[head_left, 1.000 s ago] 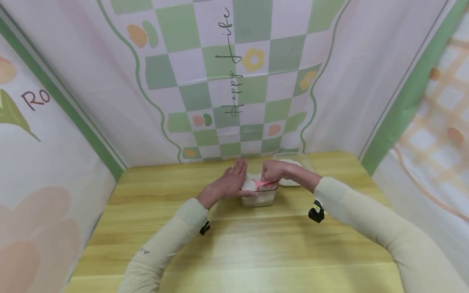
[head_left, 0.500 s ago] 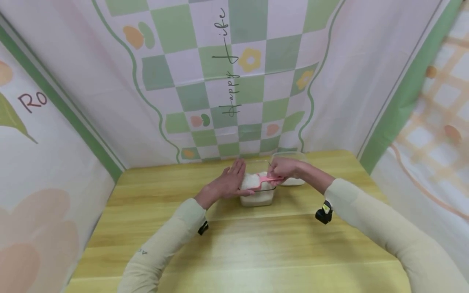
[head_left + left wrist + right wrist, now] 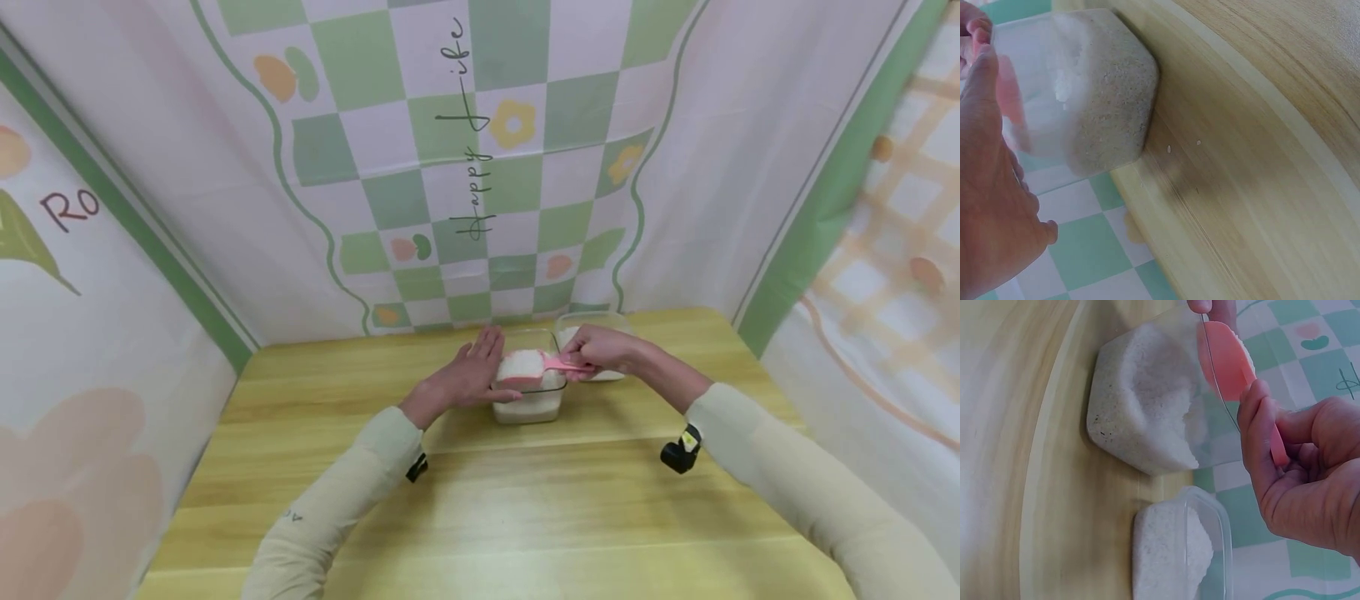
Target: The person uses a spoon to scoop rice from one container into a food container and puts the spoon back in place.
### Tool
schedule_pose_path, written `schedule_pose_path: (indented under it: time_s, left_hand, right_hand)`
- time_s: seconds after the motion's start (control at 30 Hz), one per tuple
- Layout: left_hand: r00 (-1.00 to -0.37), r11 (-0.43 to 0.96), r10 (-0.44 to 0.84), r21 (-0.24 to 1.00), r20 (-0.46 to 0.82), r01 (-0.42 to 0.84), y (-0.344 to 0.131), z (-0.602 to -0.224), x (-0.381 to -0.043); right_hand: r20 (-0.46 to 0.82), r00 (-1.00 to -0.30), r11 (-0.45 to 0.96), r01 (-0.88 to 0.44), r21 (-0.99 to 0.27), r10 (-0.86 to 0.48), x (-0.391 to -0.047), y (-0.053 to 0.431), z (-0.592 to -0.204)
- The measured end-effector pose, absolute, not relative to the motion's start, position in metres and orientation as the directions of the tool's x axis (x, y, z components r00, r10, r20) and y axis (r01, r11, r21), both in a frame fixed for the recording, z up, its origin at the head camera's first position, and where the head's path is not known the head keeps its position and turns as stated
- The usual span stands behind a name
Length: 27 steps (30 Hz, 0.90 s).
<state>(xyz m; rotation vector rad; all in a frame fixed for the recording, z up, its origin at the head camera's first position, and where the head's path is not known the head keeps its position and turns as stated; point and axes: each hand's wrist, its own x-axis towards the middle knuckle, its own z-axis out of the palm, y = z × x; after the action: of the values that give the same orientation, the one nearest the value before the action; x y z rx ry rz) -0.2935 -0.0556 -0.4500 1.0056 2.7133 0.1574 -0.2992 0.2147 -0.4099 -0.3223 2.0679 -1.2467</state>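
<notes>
Pink scoop (image 3: 1225,362), heaped with white grain (image 3: 522,362), at the mouth of the clear container (image 3: 528,408). Right hand (image 3: 596,348): fingers curled round the scoop's handle. Left hand (image 3: 472,372): fingers straight, against the container's left side. Plastic tub (image 3: 1157,550), right of container: mounded contents plain in the right wrist view, largely hand-covered in the head view. Left wrist view alone: two pale specks (image 3: 1169,149) on the table (image 3: 1254,187).

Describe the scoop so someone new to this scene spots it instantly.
Near the far edge of the wooden table, a clear container stands left of a clear tub. At the container's mouth, the right hand grips the scoop by its handle. Heaped with white grains, it is solid pink, unlike its clear neighbours.
</notes>
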Motion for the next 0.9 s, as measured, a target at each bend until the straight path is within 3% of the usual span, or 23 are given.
schedule_pose_path:
  time_s: [0.9]
  left_hand:
    - [-0.731,0.75,0.66,0.209,-0.172,0.628,-0.057,-0.452,-0.294]
  right_hand:
    - [-0.366,-0.802,0.457,0.133,-0.879,-0.471,-0.288,0.243,-0.403]
